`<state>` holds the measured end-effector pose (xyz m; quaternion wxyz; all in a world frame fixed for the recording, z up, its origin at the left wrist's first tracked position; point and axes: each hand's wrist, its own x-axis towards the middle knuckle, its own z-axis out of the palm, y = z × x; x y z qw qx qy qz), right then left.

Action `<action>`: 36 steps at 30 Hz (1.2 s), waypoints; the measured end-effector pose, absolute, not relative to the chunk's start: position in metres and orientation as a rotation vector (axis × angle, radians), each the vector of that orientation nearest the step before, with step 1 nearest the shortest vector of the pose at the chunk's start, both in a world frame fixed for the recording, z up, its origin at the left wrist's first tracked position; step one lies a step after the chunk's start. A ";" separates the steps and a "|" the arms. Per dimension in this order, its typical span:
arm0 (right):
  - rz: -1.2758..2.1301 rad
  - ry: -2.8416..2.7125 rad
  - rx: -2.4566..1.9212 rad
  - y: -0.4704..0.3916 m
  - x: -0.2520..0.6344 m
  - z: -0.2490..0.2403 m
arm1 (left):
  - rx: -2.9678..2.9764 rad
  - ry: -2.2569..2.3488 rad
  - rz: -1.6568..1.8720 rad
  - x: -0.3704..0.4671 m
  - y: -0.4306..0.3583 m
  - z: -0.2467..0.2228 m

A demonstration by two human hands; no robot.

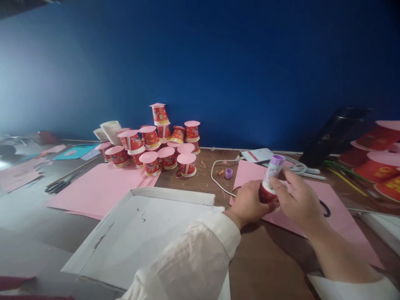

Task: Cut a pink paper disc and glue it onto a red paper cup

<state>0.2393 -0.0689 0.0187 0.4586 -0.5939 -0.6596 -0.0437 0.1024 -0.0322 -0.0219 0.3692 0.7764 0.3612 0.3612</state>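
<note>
My left hand is wrapped round a red paper cup, its pale base facing up. My right hand grips a glue stick with a purple end, held tilted with its lower end at the cup's upturned base; the exact contact is hidden by my fingers. Beneath both hands lies a pink paper sheet. A small purple cap stands on the table left of that sheet.
Several red cups topped with pink paper are stacked at the wall. A white box lid, pink sheets and scissors lie left. A phone with a white cable sits behind my hands; more red cups stand right.
</note>
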 end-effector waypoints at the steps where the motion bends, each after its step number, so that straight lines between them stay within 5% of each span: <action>1: -0.130 -1.615 -1.470 -0.069 0.240 0.018 | 1.997 0.908 0.944 0.102 -0.032 -0.022; 36: -0.119 -1.182 -1.346 -0.082 0.250 0.021 | 1.970 0.948 1.043 0.099 -0.035 -0.016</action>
